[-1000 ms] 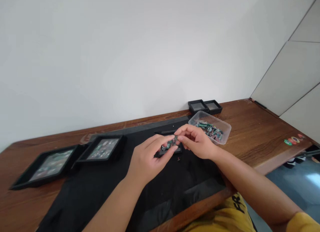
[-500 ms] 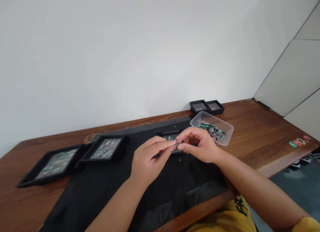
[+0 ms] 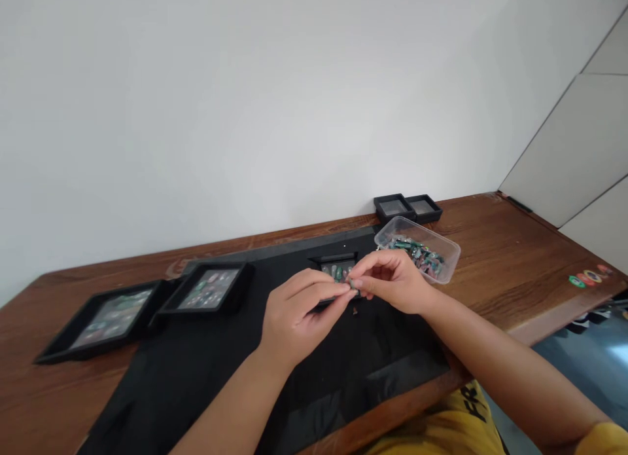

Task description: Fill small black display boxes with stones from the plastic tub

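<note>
My left hand [image 3: 294,317] and my right hand [image 3: 392,281] meet fingertip to fingertip above a black mat [image 3: 206,370]. Between the fingertips both pinch a small dark green piece [image 3: 349,283]. Just behind the fingers lies a small black tray [image 3: 335,270] with a few green and grey pieces in it, partly hidden by my hands. To the right of my right hand a clear plastic tub [image 3: 449,258] holds several green and reddish pieces.
Two black framed cases [image 3: 110,321] [image 3: 209,288] with small pieces under clear lids lie on the left of the wooden table [image 3: 510,272]. Two small black boxes [image 3: 407,207] stand at the back by the wall. Coloured stickers [image 3: 586,278] mark the table's right edge.
Both hands have kept pinching the small piece and shifted slightly. My view has tilted a little, which uncovers more of the small black tray behind the fingers.
</note>
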The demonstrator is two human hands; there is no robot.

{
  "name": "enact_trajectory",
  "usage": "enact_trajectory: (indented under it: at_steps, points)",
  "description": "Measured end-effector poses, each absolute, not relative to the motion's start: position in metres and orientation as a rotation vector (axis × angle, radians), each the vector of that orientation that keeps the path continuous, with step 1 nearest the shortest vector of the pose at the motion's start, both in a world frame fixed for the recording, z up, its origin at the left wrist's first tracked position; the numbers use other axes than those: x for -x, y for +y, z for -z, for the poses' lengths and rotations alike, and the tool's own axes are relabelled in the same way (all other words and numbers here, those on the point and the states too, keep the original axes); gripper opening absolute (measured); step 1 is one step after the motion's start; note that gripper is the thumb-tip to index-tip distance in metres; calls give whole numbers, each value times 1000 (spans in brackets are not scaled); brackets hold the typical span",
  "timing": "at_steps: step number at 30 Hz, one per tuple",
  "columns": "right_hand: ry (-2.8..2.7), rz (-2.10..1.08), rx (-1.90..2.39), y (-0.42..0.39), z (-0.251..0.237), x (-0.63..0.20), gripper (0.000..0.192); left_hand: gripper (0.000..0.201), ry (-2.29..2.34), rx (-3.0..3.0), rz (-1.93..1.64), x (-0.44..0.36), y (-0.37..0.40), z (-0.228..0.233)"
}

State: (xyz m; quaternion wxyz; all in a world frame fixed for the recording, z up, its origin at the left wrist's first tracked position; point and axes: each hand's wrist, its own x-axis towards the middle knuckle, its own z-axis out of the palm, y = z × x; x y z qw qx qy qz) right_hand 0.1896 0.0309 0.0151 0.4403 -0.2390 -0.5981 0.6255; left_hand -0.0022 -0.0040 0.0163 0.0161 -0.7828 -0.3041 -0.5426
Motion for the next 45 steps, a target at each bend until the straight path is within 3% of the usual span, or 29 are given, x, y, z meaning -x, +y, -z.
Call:
enact_trajectory:
  at_steps: [9, 17, 26, 45]
  points:
    - [-1471, -1587, 558, 31, -14, -187, 24, 13, -982, 2371, 1706, 5, -2, -16]
    - [-1492, -1683, 643, 30, -9, -185, 40, 18, -943, 2376, 1632, 4, -2, -18]
    - [-1530, -1722, 622, 29, -11, -186, 39, 19, -877, 2334, 1394, 10, -1, -22]
    - [-1522, -1835, 578, 31, -15, -190, 40, 17, -864, 2426, 1433, 8, -3, -20]
